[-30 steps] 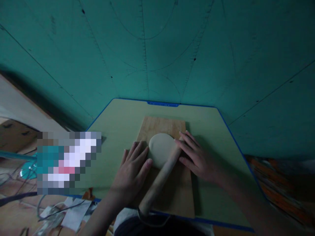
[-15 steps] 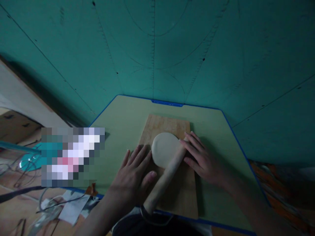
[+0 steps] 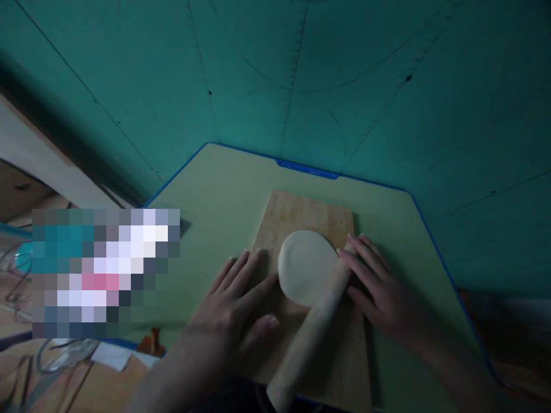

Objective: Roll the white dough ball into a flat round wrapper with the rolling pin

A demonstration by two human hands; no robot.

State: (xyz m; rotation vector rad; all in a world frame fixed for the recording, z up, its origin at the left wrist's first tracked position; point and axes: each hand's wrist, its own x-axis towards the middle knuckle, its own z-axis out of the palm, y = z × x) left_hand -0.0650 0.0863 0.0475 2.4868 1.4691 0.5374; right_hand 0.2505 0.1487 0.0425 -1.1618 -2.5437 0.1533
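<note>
A round, flat sheet of dough (image 3: 303, 267) lies on a wooden cutting board (image 3: 312, 209). A wooden rolling pin (image 3: 307, 332) slants across the board, its upper part over the dough's lower right edge. My right hand (image 3: 383, 292) grips the pin's far end between fingers and thumb. At the board's left side, my left hand (image 3: 228, 310) is spread palm down, holding nothing. Its index fingertip reaches the left edge of the dough, and its thumb points toward the pin. The pin's near end has no hand on it.
The board rests on a pale table (image 3: 206, 201) with a blue rim. Behind rises a green wall (image 3: 241, 74) with drawn lines. A pixelated patch hides the table's left side. Cables and papers (image 3: 112, 354) lie beyond the left edge.
The view has tilted, so board and dough appear farther right. My left index finger has spread away from its neighbours at the dough's edge. My right hand keeps its grip on the rolling pin.
</note>
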